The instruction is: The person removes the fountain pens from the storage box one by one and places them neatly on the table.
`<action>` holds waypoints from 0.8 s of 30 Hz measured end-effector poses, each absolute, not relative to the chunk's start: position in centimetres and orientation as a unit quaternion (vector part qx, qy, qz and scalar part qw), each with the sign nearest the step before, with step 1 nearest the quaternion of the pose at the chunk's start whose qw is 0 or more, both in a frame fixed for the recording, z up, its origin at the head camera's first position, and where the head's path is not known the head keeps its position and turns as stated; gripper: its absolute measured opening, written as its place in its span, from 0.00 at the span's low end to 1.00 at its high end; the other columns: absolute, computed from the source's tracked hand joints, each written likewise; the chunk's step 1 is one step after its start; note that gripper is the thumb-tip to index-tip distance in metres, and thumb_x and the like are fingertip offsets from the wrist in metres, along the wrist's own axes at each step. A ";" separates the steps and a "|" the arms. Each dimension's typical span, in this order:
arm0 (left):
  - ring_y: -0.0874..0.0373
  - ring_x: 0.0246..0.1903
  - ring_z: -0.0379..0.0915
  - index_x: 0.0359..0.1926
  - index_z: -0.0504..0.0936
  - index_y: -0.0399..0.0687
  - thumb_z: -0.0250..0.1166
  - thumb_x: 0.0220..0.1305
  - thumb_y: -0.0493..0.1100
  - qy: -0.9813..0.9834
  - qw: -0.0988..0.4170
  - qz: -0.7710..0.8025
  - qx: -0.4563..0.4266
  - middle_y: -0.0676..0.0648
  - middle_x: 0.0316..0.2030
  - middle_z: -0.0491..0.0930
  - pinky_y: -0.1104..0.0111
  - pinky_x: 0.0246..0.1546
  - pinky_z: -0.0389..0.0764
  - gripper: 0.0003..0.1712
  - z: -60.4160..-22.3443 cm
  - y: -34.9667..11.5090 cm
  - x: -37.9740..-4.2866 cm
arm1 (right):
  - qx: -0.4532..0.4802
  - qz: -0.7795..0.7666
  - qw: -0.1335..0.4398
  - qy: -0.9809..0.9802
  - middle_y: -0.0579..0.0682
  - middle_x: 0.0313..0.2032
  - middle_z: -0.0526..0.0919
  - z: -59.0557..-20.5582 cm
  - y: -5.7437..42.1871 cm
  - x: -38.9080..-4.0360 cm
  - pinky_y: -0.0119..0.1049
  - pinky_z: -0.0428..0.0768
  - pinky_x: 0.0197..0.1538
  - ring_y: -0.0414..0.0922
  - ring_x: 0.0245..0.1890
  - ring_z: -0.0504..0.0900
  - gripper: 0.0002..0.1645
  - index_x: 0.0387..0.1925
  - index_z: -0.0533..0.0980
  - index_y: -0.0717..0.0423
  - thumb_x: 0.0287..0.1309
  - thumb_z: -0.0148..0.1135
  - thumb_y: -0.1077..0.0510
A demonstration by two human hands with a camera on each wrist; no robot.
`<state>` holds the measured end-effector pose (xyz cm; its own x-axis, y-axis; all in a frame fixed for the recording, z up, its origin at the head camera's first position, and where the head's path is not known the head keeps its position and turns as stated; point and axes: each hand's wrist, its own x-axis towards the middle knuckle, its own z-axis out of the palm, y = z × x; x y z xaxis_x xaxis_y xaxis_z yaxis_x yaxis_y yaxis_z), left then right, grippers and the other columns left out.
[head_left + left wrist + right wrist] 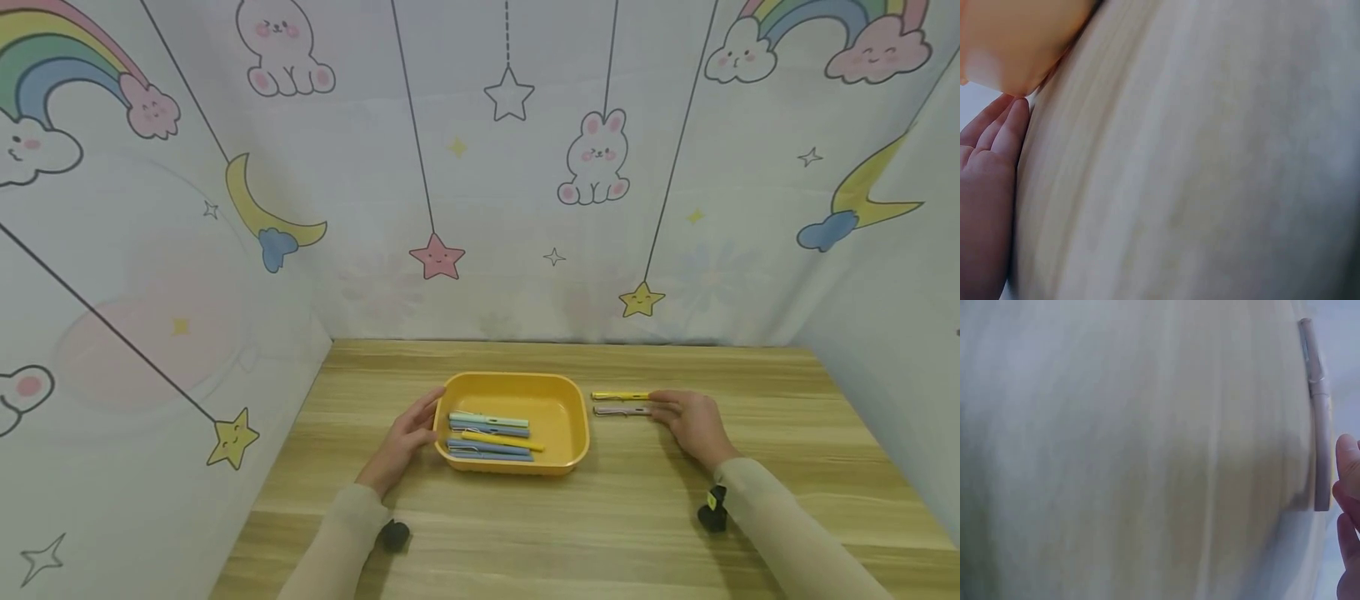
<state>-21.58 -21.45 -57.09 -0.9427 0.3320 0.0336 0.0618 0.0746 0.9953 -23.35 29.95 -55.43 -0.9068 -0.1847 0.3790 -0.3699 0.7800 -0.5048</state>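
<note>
A yellow plastic tray (564, 462) sits on the table with several pens inside: a mint-green pen (495, 421), a yellow pen (510, 442) and blue pens (495, 455). My left hand (402, 437) touches the tray's left side, its fairly straight fingers (1013, 128) against the outer wall in the left wrist view. Right of the tray, another yellow pen (618, 396) and a pale lilac pen (1321, 437) lie side by side. Over their right ends is my right hand (693, 427), fingers slightly bent; contact with either pen is hard to make out.
The wood-grain table (525, 533) runs back to a white curtain (495, 208) printed with stars, moons and rabbits. Similar cloth hangs at the left and right. A small black device (712, 510) is worn at the right wrist, another dark one (395, 536) at the left.
</note>
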 end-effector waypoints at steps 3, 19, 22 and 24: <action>0.44 0.79 0.56 0.81 0.64 0.61 0.58 0.69 0.31 0.727 0.102 0.666 0.134 0.47 0.80 0.60 0.48 0.78 0.55 0.42 -57.1 -21.5 -21.6 | 0.124 0.331 0.133 -0.926 0.64 0.50 0.89 -55.1 29.9 -23.2 0.63 0.83 0.53 0.66 0.51 0.87 0.20 0.53 0.85 0.66 0.60 0.74 0.66; 0.44 0.80 0.54 0.81 0.63 0.63 0.59 0.69 0.34 0.732 0.101 0.661 0.134 0.49 0.81 0.59 0.45 0.78 0.53 0.42 -57.2 -21.5 -21.6 | 0.045 0.456 0.026 -0.888 0.59 0.61 0.85 -53.5 27.1 -23.1 0.37 0.84 0.57 0.57 0.61 0.84 0.25 0.66 0.79 0.61 0.69 0.68 0.60; 0.43 0.80 0.53 0.81 0.63 0.61 0.59 0.69 0.34 0.732 0.098 0.661 0.137 0.48 0.81 0.58 0.45 0.78 0.53 0.42 -57.2 -21.6 -21.6 | 0.056 0.462 0.029 -0.884 0.59 0.59 0.86 -53.6 26.5 -23.1 0.31 0.84 0.54 0.56 0.60 0.85 0.25 0.65 0.79 0.62 0.68 0.69 0.61; 0.43 0.80 0.53 0.81 0.63 0.60 0.59 0.69 0.34 0.730 0.098 0.662 0.138 0.48 0.81 0.58 0.45 0.78 0.53 0.42 -57.2 -21.5 -21.6 | 0.063 0.468 0.028 -0.881 0.59 0.59 0.86 -53.7 26.1 -23.1 0.29 0.84 0.53 0.56 0.59 0.85 0.25 0.65 0.79 0.63 0.68 0.69 0.61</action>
<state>-21.57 -21.55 -57.20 -0.9425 0.3317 0.0395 0.0719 0.0859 0.9937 -23.13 26.05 -53.67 -0.9904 -0.0850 0.1094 -0.1383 0.5532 -0.8215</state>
